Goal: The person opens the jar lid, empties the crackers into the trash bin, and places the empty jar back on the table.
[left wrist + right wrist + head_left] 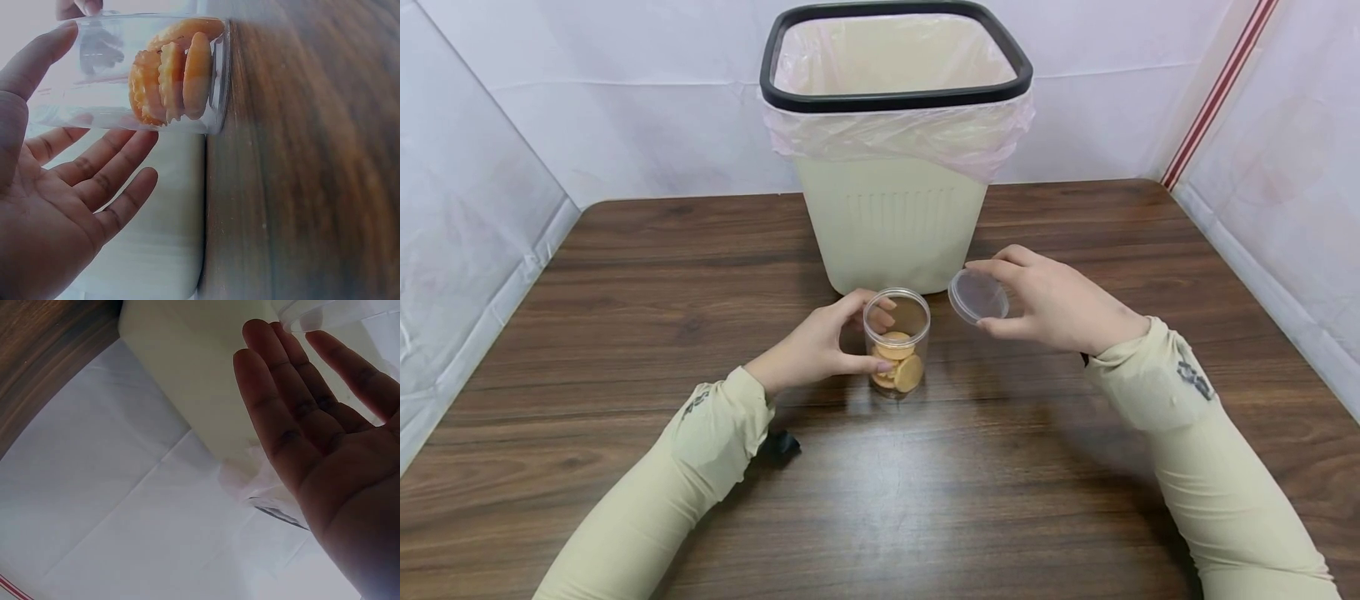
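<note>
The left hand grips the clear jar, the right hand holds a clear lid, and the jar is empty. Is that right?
Not quite: the clear jar isn't empty. The left wrist view shows round, golden, biscuit-like pieces inside. The rest stands: the left hand grips the jar and the right hand holds a clear lid.

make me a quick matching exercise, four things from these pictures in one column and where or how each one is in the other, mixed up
1. jar
2. lid
3. cookies
4. bin

A. inside a clear container
B. lined with a pink bag
C. held by the left hand
D. held by the right hand

Pairs: 1-C, 2-D, 3-A, 4-B
</note>
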`<action>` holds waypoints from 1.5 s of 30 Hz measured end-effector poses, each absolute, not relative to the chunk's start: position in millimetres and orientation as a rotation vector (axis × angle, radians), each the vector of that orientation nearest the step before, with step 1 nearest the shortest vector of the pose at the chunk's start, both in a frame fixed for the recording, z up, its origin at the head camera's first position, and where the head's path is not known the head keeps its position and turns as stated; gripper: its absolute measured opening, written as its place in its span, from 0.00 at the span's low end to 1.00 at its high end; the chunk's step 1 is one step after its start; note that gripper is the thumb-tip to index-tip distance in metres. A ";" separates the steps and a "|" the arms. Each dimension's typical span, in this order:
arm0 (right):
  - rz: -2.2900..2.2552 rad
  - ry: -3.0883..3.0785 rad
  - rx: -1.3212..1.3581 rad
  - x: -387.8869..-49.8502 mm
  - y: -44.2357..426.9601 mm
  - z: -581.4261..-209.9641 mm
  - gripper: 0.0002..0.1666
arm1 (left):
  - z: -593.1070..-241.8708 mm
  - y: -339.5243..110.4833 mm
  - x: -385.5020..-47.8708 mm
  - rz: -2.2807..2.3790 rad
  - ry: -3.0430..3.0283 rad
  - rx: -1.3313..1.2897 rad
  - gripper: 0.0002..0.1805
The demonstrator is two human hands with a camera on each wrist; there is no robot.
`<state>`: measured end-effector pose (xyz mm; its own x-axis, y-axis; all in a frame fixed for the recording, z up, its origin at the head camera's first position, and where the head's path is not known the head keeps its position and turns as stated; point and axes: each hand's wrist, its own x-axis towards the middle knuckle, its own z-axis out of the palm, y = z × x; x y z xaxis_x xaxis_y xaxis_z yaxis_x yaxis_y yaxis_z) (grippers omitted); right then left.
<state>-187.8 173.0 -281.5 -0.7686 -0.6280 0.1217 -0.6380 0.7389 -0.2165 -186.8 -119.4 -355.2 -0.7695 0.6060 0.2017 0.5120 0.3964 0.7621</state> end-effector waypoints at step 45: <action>0.325 -3.062 0.874 -224.4 187.0 -317.8 0.35 | -351.7 -119.7 -182.6 1.287 2.570 1.026 0.35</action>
<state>-224.4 187.0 -317.8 -0.8493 -0.5278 -0.0009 -0.5159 0.8305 -0.2099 -182.6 -119.7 -351.7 -0.7705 0.6028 0.2074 0.5273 0.4197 0.7388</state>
